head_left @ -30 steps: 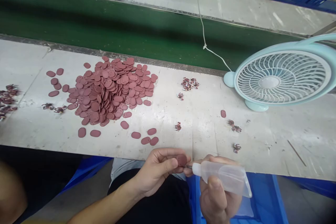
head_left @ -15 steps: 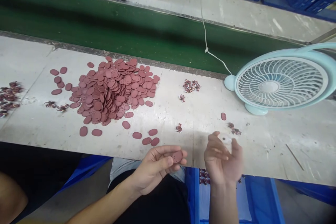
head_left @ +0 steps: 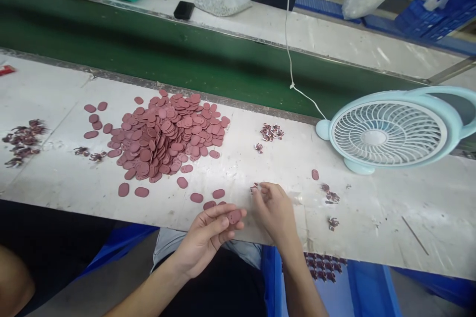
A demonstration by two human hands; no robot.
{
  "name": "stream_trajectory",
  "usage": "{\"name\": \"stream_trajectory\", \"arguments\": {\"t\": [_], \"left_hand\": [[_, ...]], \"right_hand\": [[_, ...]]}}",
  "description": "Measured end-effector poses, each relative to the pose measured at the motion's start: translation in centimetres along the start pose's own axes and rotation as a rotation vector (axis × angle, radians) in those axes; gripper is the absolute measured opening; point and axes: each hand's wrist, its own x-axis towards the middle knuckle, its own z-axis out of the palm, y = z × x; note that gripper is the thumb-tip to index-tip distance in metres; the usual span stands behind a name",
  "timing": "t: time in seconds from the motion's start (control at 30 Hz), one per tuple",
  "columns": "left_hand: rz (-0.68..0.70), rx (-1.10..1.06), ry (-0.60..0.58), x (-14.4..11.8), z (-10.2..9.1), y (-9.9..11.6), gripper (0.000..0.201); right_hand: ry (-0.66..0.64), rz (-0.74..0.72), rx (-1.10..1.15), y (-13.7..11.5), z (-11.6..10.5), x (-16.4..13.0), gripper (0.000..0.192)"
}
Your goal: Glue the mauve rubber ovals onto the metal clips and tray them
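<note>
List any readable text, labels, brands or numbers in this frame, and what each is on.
None can be read.
Fan: no brand or label shows.
Oval pieces in the pile, and the one in the left hand: small marks, no text.
Small printed piece at the right hand: too small to read.

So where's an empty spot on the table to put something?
Bare table lies in front of the fan, right of the right hand. Another bare patch sits between the pink pile and the small bits. It is crowded at the pile and around the left hand.
</note>
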Motion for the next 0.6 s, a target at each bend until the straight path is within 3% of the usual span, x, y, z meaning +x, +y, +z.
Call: {"name": "stream_trajectory", "arguments": {"t": [0.1,0.23,0.43,0.6], "left_hand": [[0.007,0.016,-0.014,-0.1,0.1,-0.1,0.023],[0.038,0.033,-0.001,-0.2,0.0,-0.2,0.023],[0.085,0.148,-0.006,0.1,0.6,-0.4,0.023],[0.118,0.246,-0.108,0.3,1.0,-0.8,0.022]], "right_hand": [[0.004,-0.013,-0.126,0.3,1.0,1.6,0.029],[-0.083,-0.014,-0.136,-0.3,-0.5,0.6,0.02],[-0.369,0.028,0.43,-2.6,-3.5,-4.8,0.013],[-0.352,0.171,0.51,-3.3,-2.9,-6.7,0.015]]}}
